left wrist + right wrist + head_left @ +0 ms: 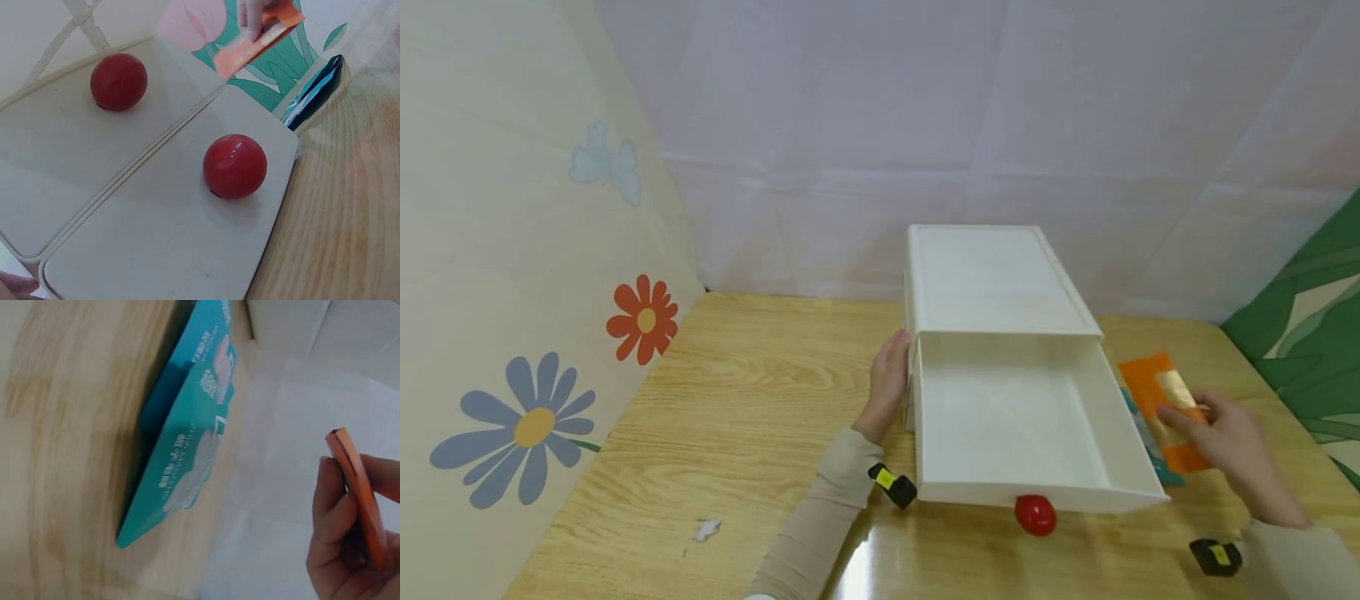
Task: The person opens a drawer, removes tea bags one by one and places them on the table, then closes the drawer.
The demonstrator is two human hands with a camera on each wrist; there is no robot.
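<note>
A white drawer box [992,279] stands on the wooden table, its drawer [970,487] pulled out toward me and bare inside, with a red knob [1035,514] on the front. My left hand [893,367] rests flat against the box's left side. To the right of the drawer, my right hand [1180,414] pinches an orange packet [1157,387] just above a teal packet [1153,450] lying on the table. The left wrist view shows two drawer fronts, each with a red knob [234,165], and the orange packet [256,40] beyond. The right wrist view shows the fingers [331,519] pinching the orange packet [359,494] beside the teal packet [187,444].
The wooden table [737,417] is hemmed in by a flowered panel [512,333] on the left, a white sheet behind and a green leaf panel [1315,333] on the right. A small white scrap [707,528] lies near the front left.
</note>
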